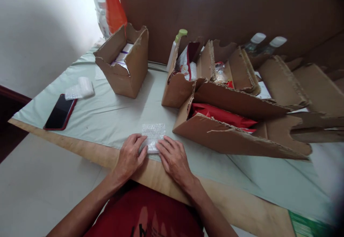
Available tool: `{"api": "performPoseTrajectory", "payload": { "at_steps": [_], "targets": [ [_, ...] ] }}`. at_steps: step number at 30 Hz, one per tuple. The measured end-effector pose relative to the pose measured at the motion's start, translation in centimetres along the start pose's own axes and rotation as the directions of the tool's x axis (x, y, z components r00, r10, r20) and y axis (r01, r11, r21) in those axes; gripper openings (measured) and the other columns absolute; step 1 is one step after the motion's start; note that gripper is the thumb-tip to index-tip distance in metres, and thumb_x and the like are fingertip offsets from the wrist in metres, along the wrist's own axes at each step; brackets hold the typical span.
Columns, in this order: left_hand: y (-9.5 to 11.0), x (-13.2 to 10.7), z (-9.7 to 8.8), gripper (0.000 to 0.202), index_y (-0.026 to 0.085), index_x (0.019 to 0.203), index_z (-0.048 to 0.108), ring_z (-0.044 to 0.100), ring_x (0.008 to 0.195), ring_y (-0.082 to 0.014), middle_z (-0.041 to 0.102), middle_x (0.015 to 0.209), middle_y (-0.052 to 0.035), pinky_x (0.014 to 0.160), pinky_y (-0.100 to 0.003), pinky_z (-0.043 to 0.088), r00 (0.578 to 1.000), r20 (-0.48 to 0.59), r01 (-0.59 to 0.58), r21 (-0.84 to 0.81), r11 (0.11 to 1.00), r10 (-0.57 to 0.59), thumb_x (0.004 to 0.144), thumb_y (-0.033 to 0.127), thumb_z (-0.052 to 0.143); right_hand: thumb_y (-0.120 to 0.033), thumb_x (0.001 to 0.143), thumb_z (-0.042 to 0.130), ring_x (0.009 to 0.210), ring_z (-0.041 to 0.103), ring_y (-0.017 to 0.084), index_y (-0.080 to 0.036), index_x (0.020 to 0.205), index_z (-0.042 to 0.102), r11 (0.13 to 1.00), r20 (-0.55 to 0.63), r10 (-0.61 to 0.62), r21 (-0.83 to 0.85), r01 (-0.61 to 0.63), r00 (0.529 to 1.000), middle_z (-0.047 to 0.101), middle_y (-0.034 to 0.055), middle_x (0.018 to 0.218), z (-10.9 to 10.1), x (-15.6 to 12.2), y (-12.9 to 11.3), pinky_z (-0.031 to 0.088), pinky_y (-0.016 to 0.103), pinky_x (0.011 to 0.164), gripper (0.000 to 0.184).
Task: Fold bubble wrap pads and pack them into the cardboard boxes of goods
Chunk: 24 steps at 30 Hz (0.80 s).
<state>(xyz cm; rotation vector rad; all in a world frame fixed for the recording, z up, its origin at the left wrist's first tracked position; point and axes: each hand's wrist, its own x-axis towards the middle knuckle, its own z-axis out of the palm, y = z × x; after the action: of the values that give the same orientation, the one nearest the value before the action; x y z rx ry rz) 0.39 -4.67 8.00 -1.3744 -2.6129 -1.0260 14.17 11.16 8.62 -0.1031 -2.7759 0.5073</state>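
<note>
A small sheet of clear bubble wrap (153,132) lies on the table near its front edge, with a thicker, folded-looking near end. My left hand (131,155) holds its left side, the thumb and curled fingers close around the corner. On the right side, my right hand (173,157) has its fingers bent over the wrap's edge, with the thumb tucked low. Whatever may be inside the folded end cannot be made out.
Left are a phone (60,112) and a bubble wrap roll (85,87). A cardboard box (138,66) holding small white-and-purple boxes stands behind. Right, open cardboard bins (242,136) contain a red packet (223,116) and other packages. Bottles (114,9) stand at the back.
</note>
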Motion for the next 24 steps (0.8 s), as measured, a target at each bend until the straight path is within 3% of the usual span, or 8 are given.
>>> {"api": "performPoseTrajectory", "payload": {
  "at_steps": [4, 7, 11, 14, 16, 18, 20, 24],
  "targets": [
    [0.1, -1.2, -0.7, 0.025, 0.018, 0.116, 0.07, 0.067, 0.105, -0.0253, 0.068, 0.114, -0.0129, 0.092, -0.04, 0.059, 0.997, -0.067, 0.041, -0.096, 0.995, -0.047, 0.098, 0.029, 0.057, -0.012, 0.102, 0.053, 0.133, 0.057, 0.03, -0.018, 0.123, 0.069, 0.999, -0.027, -0.003, 0.043, 0.004, 1.0, 0.075, 0.0098, 0.126, 0.5, 0.9, 0.5, 0.045, 0.047, 0.103, 0.027],
    [0.3, -2.3, -1.9, 0.027, 0.017, 0.116, 0.07, 0.068, 0.099, -0.0223, 0.068, 0.108, -0.011, 0.088, -0.037, 0.059, 0.97, -0.059, 0.212, -0.271, 0.939, -0.236, 0.095, 0.033, 0.061, -0.014, 0.102, 0.054, 0.119, 0.065, 0.027, -0.018, 0.118, 0.07, 0.989, -0.109, 0.067, 0.136, -0.052, 0.992, 0.079, 0.0082, 0.113, 0.0, 0.8, 0.6, 0.049, 0.044, 0.097, 0.023],
    [1.4, -2.9, -2.8, 0.038, 0.016, 0.117, 0.067, 0.072, 0.093, -0.0215, 0.074, 0.105, -0.011, 0.083, -0.035, 0.06, 0.834, 0.27, 0.536, -0.607, 0.587, -0.482, 0.09, 0.043, 0.067, -0.02, 0.104, 0.053, 0.104, 0.07, 0.024, -0.02, 0.116, 0.071, 0.955, -0.163, 0.211, 0.247, -0.167, 0.964, 0.079, 0.0088, 0.108, -1.1, 0.3, -0.6, 0.052, 0.04, 0.091, 0.022],
    [2.6, -2.4, -2.4, 0.054, 0.014, 0.123, 0.064, 0.072, 0.109, -0.0258, 0.075, 0.117, -0.014, 0.095, -0.037, 0.058, 0.769, 0.463, 0.612, -0.732, 0.299, -0.44, 0.081, 0.046, 0.076, -0.022, 0.103, 0.054, 0.098, 0.069, 0.023, -0.022, 0.114, 0.071, 0.917, -0.122, 0.259, 0.342, -0.205, 0.958, 0.078, 0.0077, 0.104, -1.5, -0.4, -2.3, 0.053, 0.038, 0.088, 0.02],
    [3.3, -2.0, -2.0, 0.055, 0.015, 0.121, 0.065, 0.071, 0.112, -0.0262, 0.076, 0.115, -0.0125, 0.1, -0.037, 0.056, 0.76, 0.489, 0.615, -0.755, 0.229, -0.428, 0.077, 0.045, 0.078, -0.022, 0.102, 0.055, 0.097, 0.068, 0.022, -0.023, 0.11, 0.071, 0.891, -0.082, 0.278, 0.394, -0.225, 0.957, 0.077, 0.0065, 0.103, -1.7, -1.0, -3.2, 0.052, 0.037, 0.087, 0.018],
    [3.9, -1.7, -1.8, 0.048, 0.016, 0.116, 0.067, 0.071, 0.106, -0.0254, 0.077, 0.108, -0.01, 0.097, -0.036, 0.056, 0.751, 0.492, 0.63, -0.732, 0.257, -0.439, 0.078, 0.044, 0.075, -0.023, 0.1, 0.057, 0.101, 0.068, 0.023, -0.024, 0.108, 0.071, 0.877, -0.073, 0.314, 0.405, -0.26, 0.946, 0.075, 0.0069, 0.108, -2.1, -1.9, -3.5, 0.052, 0.038, 0.09, 0.015],
    [4.3, -1.4, -2.0, 0.036, 0.017, 0.106, 0.07, 0.071, 0.096, -0.0239, 0.077, 0.098, -0.0072, 0.088, -0.033, 0.057, 0.783, 0.465, 0.615, -0.679, 0.402, -0.413, 0.079, 0.041, 0.071, -0.028, 0.096, 0.065, 0.113, 0.066, 0.026, -0.024, 0.117, 0.07, 0.858, -0.064, 0.366, 0.41, -0.31, 0.929, 0.071, 0.0099, 0.124, -3.0, -2.8, -3.1, 0.052, 0.041, 0.097, 0.022],
    [5.7, -0.8, -2.4, 0.013, 0.019, 0.081, 0.069, 0.063, 0.072, -0.0169, 0.066, 0.078, -0.0022, 0.066, -0.025, 0.05, 0.881, 0.465, 0.377, -0.578, 0.724, -0.087, 0.082, 0.029, 0.061, -0.033, 0.082, 0.083, 0.127, 0.063, 0.027, -0.024, 0.15, 0.051, 0.75, 0.142, 0.386, 0.527, -0.4, 0.911, 0.061, 0.0115, 0.146, -5.9, -4.3, -2.0, 0.051, 0.039, 0.107, 0.075]
  ]
}}
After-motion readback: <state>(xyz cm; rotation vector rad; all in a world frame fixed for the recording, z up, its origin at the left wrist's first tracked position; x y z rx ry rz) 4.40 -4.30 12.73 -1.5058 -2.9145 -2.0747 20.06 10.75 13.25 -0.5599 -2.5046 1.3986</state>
